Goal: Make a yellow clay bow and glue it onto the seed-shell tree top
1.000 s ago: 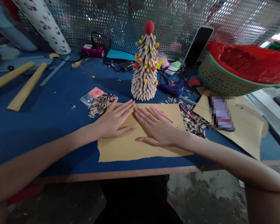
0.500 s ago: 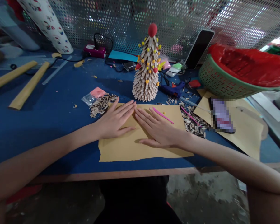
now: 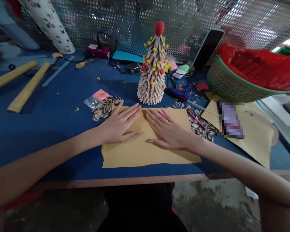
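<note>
A brown paper sheet (image 3: 135, 153) with a torn front edge lies on the blue table. My left hand (image 3: 119, 124) rests flat on its left part, fingers stretched out and thumb apart. To its right, my right hand (image 3: 168, 130) lies palm down on the same sheet, also with straight fingers. A thin yellow edge (image 3: 152, 127) shows along the right index side; what it belongs to is hidden. The right fingers partly cover a pink plastic tool (image 3: 162, 115). Just behind the sheet stands a cone tree of pale seed husks (image 3: 151, 88), with yellow, orange and red balls and a red top.
Sunflower seed husks (image 3: 103, 109) lie left of the sheet, beside a bag with pink clay (image 3: 101, 95). More husks (image 3: 203, 129) are at right. Behind them are a blue glue gun (image 3: 181, 92), a propped phone (image 3: 207, 50) and a green basket (image 3: 229, 85) with red plastic.
My right hand has slid a little to the right, away from the left fingertips, and now covers much of the pink tool. My left hand stays in place.
</note>
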`<state>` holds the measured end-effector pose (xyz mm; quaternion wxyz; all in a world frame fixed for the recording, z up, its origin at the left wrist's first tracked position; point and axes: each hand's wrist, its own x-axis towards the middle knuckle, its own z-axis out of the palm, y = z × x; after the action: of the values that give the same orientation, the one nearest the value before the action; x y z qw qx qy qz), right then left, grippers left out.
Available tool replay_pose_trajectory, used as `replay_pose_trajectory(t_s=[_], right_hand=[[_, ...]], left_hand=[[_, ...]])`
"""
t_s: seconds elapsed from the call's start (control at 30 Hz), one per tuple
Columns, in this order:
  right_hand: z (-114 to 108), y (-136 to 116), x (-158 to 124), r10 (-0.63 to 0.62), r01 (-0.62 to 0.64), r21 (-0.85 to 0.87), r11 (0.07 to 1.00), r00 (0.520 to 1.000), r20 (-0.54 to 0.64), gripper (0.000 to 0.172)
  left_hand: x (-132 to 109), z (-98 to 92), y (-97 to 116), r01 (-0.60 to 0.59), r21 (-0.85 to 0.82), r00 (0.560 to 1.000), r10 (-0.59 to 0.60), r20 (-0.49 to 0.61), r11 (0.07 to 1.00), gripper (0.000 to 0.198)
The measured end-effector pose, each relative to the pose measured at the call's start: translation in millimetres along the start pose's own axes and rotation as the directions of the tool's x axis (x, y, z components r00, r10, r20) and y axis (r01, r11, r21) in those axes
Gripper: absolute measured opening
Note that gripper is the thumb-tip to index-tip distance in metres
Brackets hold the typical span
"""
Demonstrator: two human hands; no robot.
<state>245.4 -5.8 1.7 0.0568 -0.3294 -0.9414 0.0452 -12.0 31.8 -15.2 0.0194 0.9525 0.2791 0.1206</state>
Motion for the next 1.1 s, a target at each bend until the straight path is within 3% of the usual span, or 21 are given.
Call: replay_pose_trajectory(t_s=[0.2, 0.37, 0.53, 0.7, 0.87, 1.1], right_hand=[[0, -12, 3, -0.101, 0.101, 0.024, 0.995, 0.995, 0.013, 0.091], [1, -3, 2, -0.011, 0.012, 0.012, 1.000, 1.000, -0.021, 0.091], [-1, -10, 3, -0.082, 0.082, 0.010, 0.997, 0.997, 0.011, 0.090], [1, -8, 2, -0.012, 0.012, -0.007, 1.000, 1.000, -0.025, 0.091], [2, -10, 3, -0.060, 0.060, 0.009, 0.998, 0.998, -0.014, 0.092], [-1, -11, 4, -0.034, 0.034, -0.007, 0.999, 0.999, 0.004, 0.089]], left_hand=[[0, -0.4, 0, 0.003, -0.032, 1.000, -0.003, -0.006, 0.999, 0.080], [0, 0.6, 0, 0.002, -0.041, 1.000, -0.002, -0.014, 0.999, 0.079], [0, 0.1, 0, 0.000, -0.029, 1.000, -0.001, -0.019, 1.000, 0.079], [0, -0.7, 0, 0.010, -0.021, 1.000, -0.009, 0.010, 1.000, 0.082], [0, -0.7, 1, 0.024, -0.014, 0.999, -0.024, 0.027, 1.000, 0.084], [0, -1.7, 2, 0.016, 0.007, 0.999, -0.017, 0.035, 1.000, 0.082]])
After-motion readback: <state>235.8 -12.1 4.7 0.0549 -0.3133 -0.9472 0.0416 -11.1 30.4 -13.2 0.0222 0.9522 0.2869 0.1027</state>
